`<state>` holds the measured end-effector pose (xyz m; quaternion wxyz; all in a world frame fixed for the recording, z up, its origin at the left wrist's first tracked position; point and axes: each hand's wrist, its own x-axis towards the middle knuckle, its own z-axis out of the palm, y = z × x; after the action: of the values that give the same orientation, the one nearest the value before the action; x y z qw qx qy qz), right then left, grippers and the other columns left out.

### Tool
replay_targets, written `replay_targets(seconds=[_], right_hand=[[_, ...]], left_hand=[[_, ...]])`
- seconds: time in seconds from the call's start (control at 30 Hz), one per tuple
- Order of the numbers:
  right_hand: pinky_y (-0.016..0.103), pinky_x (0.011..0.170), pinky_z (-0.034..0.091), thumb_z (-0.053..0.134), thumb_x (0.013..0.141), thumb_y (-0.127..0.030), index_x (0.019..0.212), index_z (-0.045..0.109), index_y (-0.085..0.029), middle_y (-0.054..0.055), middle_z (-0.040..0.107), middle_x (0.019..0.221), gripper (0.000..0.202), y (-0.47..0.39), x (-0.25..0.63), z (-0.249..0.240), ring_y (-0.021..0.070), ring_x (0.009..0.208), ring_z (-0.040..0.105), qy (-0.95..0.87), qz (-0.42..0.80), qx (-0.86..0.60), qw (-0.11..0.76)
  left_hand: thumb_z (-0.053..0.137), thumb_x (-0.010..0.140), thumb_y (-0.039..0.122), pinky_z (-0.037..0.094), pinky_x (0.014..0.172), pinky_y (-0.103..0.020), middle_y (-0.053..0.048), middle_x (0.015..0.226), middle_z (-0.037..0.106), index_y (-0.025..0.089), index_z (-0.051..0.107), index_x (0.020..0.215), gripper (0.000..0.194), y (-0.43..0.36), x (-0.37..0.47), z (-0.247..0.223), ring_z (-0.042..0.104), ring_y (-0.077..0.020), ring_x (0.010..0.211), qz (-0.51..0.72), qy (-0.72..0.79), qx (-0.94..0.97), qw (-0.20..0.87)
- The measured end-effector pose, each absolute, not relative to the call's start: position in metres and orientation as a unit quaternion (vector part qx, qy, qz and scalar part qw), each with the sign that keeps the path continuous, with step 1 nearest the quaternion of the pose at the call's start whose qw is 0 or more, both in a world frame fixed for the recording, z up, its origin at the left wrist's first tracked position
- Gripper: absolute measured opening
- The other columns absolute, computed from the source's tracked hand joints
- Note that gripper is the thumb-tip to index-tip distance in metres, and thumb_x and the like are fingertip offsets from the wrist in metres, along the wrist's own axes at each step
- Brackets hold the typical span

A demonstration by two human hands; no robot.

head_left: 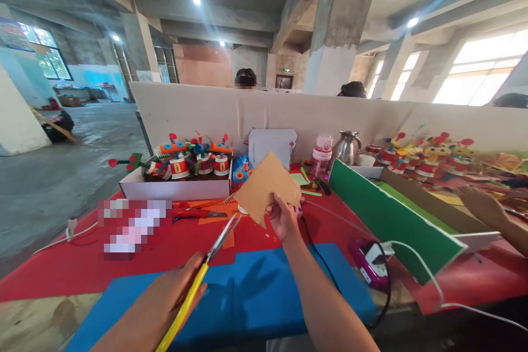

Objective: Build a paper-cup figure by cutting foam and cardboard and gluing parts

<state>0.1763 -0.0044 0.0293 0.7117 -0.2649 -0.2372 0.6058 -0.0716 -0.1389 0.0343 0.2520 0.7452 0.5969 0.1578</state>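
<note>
My left hand [177, 286] is closed round the yellow handles of a pair of scissors [214, 250]. The blades stand slightly apart and point up toward the cardboard, apparently short of its lower edge. Between thumb and fingers, my right hand [284, 217] pinches a flat piece of brown cardboard [268, 184] by its lower right part, raised above the table. Underneath both hands lies a blue sheet [264, 286] on a red table cover [165, 242]. Red-handled scissors [193, 212] rest on orange paper [225, 210] beyond the left hand.
A white box [177, 190] with several paper-cup figures stands at the back left. To the right are a green-sided box [391, 220], a purple power strip [367, 267] with cables, a pink bottle [322, 154] and a metal jug [346, 148]. Another person's hand [482, 206] reaches in there.
</note>
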Motion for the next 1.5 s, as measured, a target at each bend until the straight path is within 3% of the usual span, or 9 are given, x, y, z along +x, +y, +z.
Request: replay_targets(seconds=[0.17,0.4,0.57,0.8,1.07,1.27,1.5], right_hand=[[0.020,0.039,0.045,0.083,0.057,-0.028,0.068,0.062,-0.017,-0.006,0.057,0.045,0.026,-0.006,0.171,0.029,0.0083,0.039,0.051,-0.251,0.612,-0.273,0.698],[0.021,0.042,0.046,0.086,0.052,-0.032,0.063,0.062,-0.016,-0.005,0.056,0.044,0.032,-0.008,0.167,0.029,0.0089,0.039,0.051,-0.274,0.615,-0.276,0.685],[0.022,0.042,0.047,0.085,0.054,-0.034,0.065,0.063,-0.015,-0.004,0.057,0.045,0.031,-0.008,0.167,0.027,0.0100,0.040,0.053,-0.299,0.614,-0.278,0.675],[0.023,0.040,0.046,0.084,0.056,-0.034,0.069,0.064,-0.016,-0.004,0.059,0.048,0.030,-0.009,0.167,0.028,0.0107,0.041,0.054,-0.310,0.605,-0.279,0.678],[0.021,0.040,0.045,0.085,0.054,-0.034,0.070,0.063,-0.016,-0.006,0.057,0.044,0.032,-0.006,0.172,0.030,0.0092,0.040,0.053,-0.278,0.594,-0.266,0.707],[0.023,0.041,0.046,0.084,0.056,-0.036,0.068,0.062,-0.016,-0.004,0.057,0.044,0.032,-0.007,0.168,0.027,0.0109,0.040,0.054,-0.311,0.605,-0.277,0.678],[0.022,0.042,0.047,0.084,0.056,-0.035,0.071,0.064,-0.015,-0.004,0.060,0.049,0.032,-0.009,0.164,0.024,0.0098,0.041,0.055,-0.330,0.619,-0.275,0.658]], left_hand=[[0.033,0.087,0.042,0.049,0.073,-0.032,-0.011,0.096,0.069,0.021,0.043,0.132,0.050,-0.131,-0.042,0.056,0.065,-0.0254,0.086,0.100,0.580,0.763,0.268],[0.032,0.091,0.039,0.043,0.065,-0.029,-0.008,0.090,0.066,0.021,0.047,0.111,0.031,-0.120,-0.022,0.065,0.063,-0.0215,0.079,0.109,0.561,0.775,0.268],[0.032,0.091,0.038,0.041,0.061,-0.028,-0.006,0.083,0.064,0.021,0.046,0.108,0.028,-0.117,-0.019,0.065,0.062,-0.0200,0.071,0.119,0.573,0.766,0.265],[0.034,0.090,0.037,0.044,0.063,-0.029,-0.007,0.085,0.066,0.020,0.048,0.111,0.031,-0.117,-0.019,0.067,0.062,-0.0202,0.072,0.126,0.570,0.763,0.277],[0.040,0.086,0.043,0.047,0.088,-0.035,-0.012,0.117,0.065,0.022,0.046,0.128,0.048,-0.125,-0.053,0.063,0.062,-0.0270,0.106,0.100,0.608,0.750,0.240],[0.037,0.088,0.037,0.049,0.076,-0.031,-0.010,0.102,0.068,0.022,0.043,0.130,0.045,-0.127,-0.048,0.069,0.065,-0.0247,0.092,0.089,0.611,0.752,0.229],[0.034,0.090,0.034,0.047,0.074,-0.031,-0.010,0.097,0.068,0.021,0.050,0.113,0.031,-0.122,-0.032,0.077,0.065,-0.0239,0.086,0.069,0.604,0.761,0.227]])
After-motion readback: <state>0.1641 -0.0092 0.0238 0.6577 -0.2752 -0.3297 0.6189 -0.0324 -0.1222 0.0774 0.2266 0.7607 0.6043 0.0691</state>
